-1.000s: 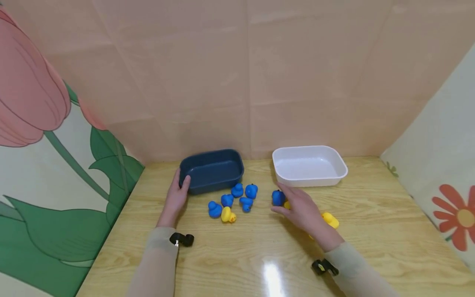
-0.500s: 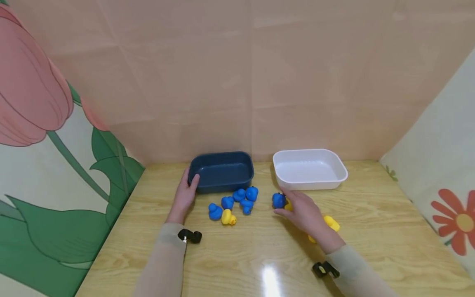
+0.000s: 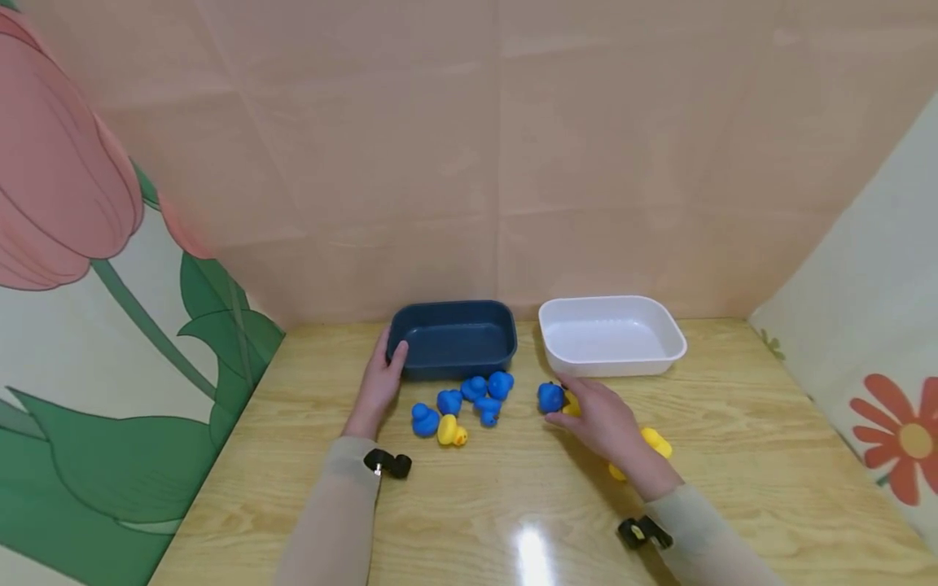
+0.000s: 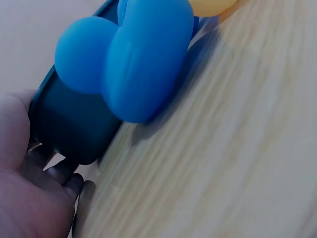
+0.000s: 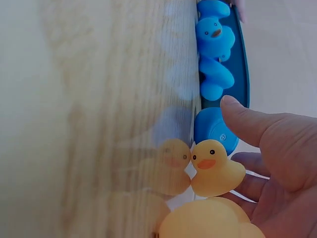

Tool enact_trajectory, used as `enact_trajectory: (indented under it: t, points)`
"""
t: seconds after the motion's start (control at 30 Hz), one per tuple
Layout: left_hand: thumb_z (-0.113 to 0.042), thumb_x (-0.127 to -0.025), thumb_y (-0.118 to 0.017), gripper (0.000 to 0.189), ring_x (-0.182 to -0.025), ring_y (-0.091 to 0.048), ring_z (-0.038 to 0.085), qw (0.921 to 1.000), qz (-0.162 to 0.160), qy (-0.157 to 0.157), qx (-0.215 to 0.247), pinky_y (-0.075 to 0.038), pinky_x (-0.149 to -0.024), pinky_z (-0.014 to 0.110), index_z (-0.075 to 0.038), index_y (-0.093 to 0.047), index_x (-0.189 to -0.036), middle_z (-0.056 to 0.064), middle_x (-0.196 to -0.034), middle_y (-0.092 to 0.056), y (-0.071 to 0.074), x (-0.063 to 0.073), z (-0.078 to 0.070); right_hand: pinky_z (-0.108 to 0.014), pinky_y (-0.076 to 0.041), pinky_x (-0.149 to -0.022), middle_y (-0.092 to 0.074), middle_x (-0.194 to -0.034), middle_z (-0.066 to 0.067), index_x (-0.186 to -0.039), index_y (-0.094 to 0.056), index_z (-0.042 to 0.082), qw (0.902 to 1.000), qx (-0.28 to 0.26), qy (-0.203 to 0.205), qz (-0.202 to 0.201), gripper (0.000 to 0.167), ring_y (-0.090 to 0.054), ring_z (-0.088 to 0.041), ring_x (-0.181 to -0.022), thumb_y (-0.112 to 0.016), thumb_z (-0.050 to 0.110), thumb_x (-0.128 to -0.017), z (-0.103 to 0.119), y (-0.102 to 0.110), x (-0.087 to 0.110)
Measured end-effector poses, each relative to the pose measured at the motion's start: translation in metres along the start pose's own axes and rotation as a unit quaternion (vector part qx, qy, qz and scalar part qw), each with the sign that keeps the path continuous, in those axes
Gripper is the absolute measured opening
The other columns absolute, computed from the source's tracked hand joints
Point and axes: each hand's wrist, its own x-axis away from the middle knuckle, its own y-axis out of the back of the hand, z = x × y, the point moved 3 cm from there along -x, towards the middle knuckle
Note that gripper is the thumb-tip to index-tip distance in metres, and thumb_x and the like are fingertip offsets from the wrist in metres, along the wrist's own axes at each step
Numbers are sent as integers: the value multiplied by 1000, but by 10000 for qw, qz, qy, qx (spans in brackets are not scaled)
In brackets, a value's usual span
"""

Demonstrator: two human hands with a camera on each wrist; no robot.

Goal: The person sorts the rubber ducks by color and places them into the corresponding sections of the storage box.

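My left hand (image 3: 379,387) grips the left end of a dark blue tray (image 3: 454,373), thumb over the rim and fingers along the outside. Just in front of that tray lie several blue rubber ducks (image 3: 425,421) and one yellow rubber duck (image 3: 452,431). Further right, my right hand (image 3: 604,422) is held low beside a blue duck (image 3: 550,398) and a small yellow duck (image 5: 215,171). In the right wrist view its thumb is extended and its fingers reach behind the yellow duck; whether they touch it I cannot tell.
A white tray (image 3: 614,368) stands at the back right, beyond my right hand. More yellow ducks (image 3: 656,442) lie partly hidden by my right forearm. A pinkish backdrop (image 3: 498,163) rises behind the wooden table (image 3: 469,521).
My left hand has slid the dark blue tray to the right, closer to the white tray, and its angle has straightened. The right hand has barely moved.
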Motion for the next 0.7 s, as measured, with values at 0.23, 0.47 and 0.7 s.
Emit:
enact_trajectory:
  t: [0.23, 0.47, 0.7]
  points:
    - [-81, -106, -41, 93, -169, -16, 31, 9997, 229, 61, 77, -15, -135, 57, -31, -14, -179, 1, -184, -18, -5, 1, 3, -68, -52, -107, -64, -150, -26, -157, -58, 0, 10000, -55, -34, 25, 77, -62, -51, -132, -90, 35, -96, -1, -2, -2]
    - [-49, -119, -48, 72, -167, -24, 28, 9976, 157, -109, 664, -20, -135, 49, -15, -23, -178, 6, -181, -27, -2, -1, 7, -67, -54, -104, -69, -142, -24, -151, -63, -1, 9999, 43, 30, -89, 70, -66, -49, -124, -90, 34, -96, 0, -4, -4]
    - [-31, -120, -52, 63, -165, -29, 29, 9953, 156, -51, 956, -23, -134, 47, -10, -31, -175, 9, -179, -33, 3, 1, 8, -64, -56, -101, -72, -134, -21, -144, -69, 0, 9999, 88, 16, -96, 61, -68, -44, -117, -90, 32, -96, 2, -7, -8]
